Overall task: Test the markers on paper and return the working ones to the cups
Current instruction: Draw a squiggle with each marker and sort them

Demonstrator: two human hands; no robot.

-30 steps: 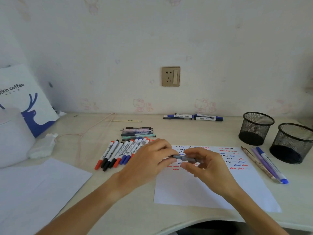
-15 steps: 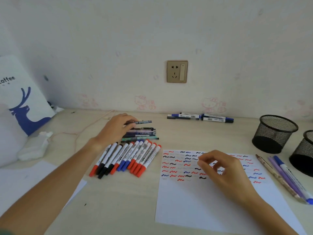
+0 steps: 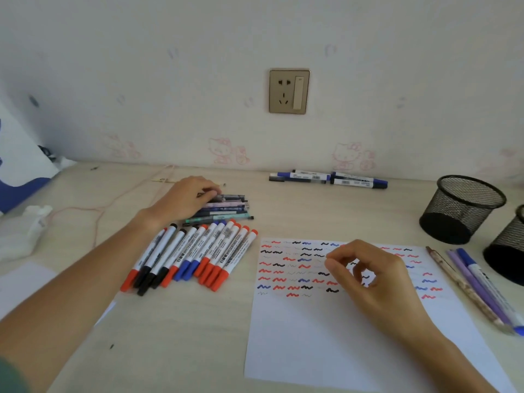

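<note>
My left hand (image 3: 184,202) reaches to a small stack of thin pens (image 3: 229,207) at the desk's middle left, its fingertips pinched on the end of the top pen. In front of the stack lies a row of several red, black and blue whiteboard markers (image 3: 198,253). My right hand (image 3: 374,276) hovers over the test paper (image 3: 312,336), which carries many red, blue and black squiggles; its fingers are curled with thumb and forefinger together and nothing between them. Two black mesh cups (image 3: 465,208) (image 3: 507,251) stand at the right, with no markers showing in them.
Three pens (image 3: 482,287) lie right of the paper, by the cups. A few blue markers (image 3: 329,178) lie along the wall under a socket. At the left are crumpled tissue (image 3: 31,222), a white sheet (image 3: 22,285), a thin cord and a paper bag.
Both hands held one grey pen over the paper. My left hand then carried it up to the stack of thin pens and lowered it there. My right hand stayed above the paper.
</note>
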